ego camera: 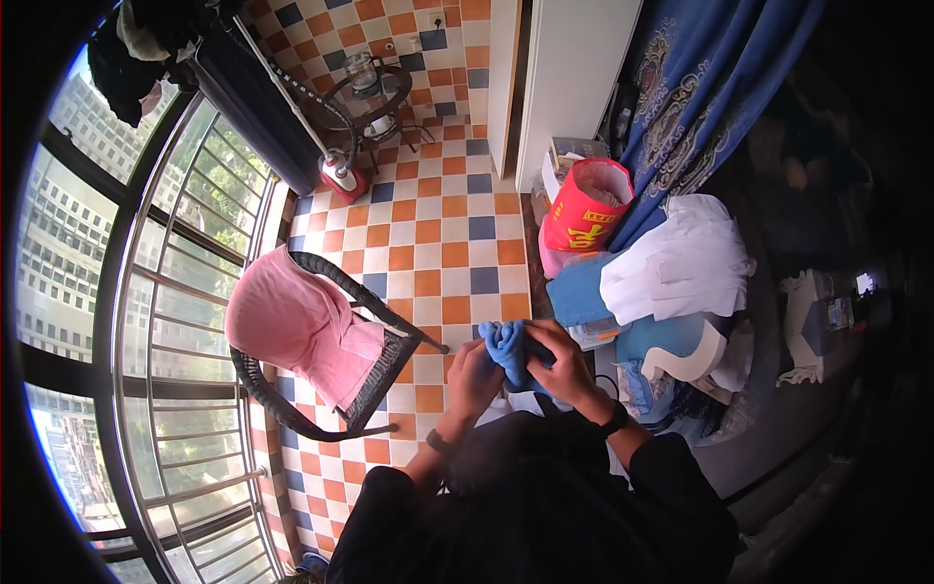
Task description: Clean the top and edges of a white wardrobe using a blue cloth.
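Note:
A blue cloth [506,346], bunched and twisted at its top, is held between both my hands in front of my body. My left hand [468,379] grips its left side. On the other side my right hand [560,359] has its fingers closed around the fabric. Part of the cloth hangs down between the hands, and its lower end is hidden by them. Just to the right lie a folded blue cloth [579,292] on a clear plastic box [595,333] and a heap of white fabric [675,266].
A black wicker armchair [379,379] draped with a pink towel [299,328] stands left on the tiled floor [416,241]. Barred windows [197,292] line that side. Ahead are a garment steamer [343,179] and a glass table [372,102]. A red bag [588,208] stands near a blue curtain [678,95].

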Action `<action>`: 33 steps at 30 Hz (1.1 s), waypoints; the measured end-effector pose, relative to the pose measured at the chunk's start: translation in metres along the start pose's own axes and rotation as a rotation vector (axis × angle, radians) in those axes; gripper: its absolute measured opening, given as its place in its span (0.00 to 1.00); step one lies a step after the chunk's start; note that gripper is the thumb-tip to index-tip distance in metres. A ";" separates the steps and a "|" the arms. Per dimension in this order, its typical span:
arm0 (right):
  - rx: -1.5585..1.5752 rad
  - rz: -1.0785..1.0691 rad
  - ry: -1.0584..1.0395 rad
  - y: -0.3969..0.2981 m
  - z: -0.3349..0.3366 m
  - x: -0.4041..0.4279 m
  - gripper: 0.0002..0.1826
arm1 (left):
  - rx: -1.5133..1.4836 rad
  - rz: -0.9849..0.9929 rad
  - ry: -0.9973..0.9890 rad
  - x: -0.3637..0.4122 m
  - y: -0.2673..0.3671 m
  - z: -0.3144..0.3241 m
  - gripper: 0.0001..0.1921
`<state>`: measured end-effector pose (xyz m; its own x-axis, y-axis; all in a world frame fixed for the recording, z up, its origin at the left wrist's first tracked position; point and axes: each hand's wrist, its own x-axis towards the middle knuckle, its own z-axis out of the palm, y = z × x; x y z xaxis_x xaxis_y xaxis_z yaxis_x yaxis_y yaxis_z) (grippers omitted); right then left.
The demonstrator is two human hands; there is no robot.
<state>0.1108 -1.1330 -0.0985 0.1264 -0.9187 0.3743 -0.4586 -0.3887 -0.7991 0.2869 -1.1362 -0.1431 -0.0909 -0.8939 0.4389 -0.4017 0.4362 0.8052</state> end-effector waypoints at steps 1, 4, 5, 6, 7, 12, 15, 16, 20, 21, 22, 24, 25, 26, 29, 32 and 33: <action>-0.002 0.000 0.020 0.006 0.000 0.012 0.22 | 0.008 -0.002 -0.020 0.016 -0.002 0.001 0.22; 0.046 0.050 0.017 0.028 -0.004 0.049 0.21 | 0.002 0.042 -0.084 0.059 -0.022 0.010 0.23; 0.047 0.047 0.032 0.036 -0.006 0.063 0.21 | -0.006 0.046 -0.111 0.076 -0.027 0.013 0.22; 0.054 0.064 0.021 0.043 -0.010 0.077 0.21 | -0.013 0.049 -0.139 0.092 -0.032 0.017 0.22; 0.063 0.080 0.009 0.052 -0.013 0.091 0.20 | -0.010 0.061 -0.146 0.107 -0.040 0.023 0.22; 0.138 0.149 0.017 0.111 -0.024 0.159 0.20 | -0.025 -0.014 -0.239 0.186 -0.074 0.055 0.19; 0.138 0.155 -0.009 0.150 -0.031 0.202 0.19 | -0.022 -0.127 -0.283 0.233 -0.086 0.075 0.15; 0.148 0.170 0.006 0.161 -0.033 0.216 0.19 | 0.052 -0.072 -0.309 0.249 -0.091 0.081 0.17; 0.183 0.220 0.007 0.205 -0.047 0.276 0.19 | 0.076 0.043 -0.231 0.307 -0.118 0.105 0.20; 0.162 0.237 0.000 0.212 -0.051 0.289 0.19 | 0.060 0.045 -0.187 0.321 -0.121 0.110 0.20; 0.139 0.229 0.028 0.219 -0.056 0.301 0.20 | 0.068 0.061 -0.172 0.336 -0.125 0.116 0.21; 0.144 0.213 0.088 0.230 -0.063 0.326 0.20 | 0.077 0.109 -0.135 0.365 -0.129 0.129 0.22; 0.155 0.199 0.149 0.236 -0.066 0.338 0.19 | 0.089 0.155 -0.102 0.381 -0.130 0.135 0.22; 0.107 0.215 0.184 0.246 -0.070 0.347 0.19 | 0.083 0.191 -0.105 0.398 -0.132 0.141 0.23; 0.174 0.214 0.372 0.271 -0.079 0.384 0.19 | 0.093 0.340 -0.083 0.456 -0.138 0.158 0.24; 0.002 0.089 0.523 0.276 -0.104 0.437 0.21 | 0.097 0.472 -0.042 0.526 -0.132 0.172 0.25; -0.052 0.056 0.575 0.275 -0.120 0.454 0.22 | 0.087 0.549 -0.010 0.551 -0.127 0.183 0.25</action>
<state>-0.0638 -1.6486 -0.0922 -0.3907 -0.7461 0.5391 -0.4955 -0.3231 -0.8063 0.1211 -1.7024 -0.0764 -0.3164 -0.5389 0.7807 -0.3667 0.8285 0.4233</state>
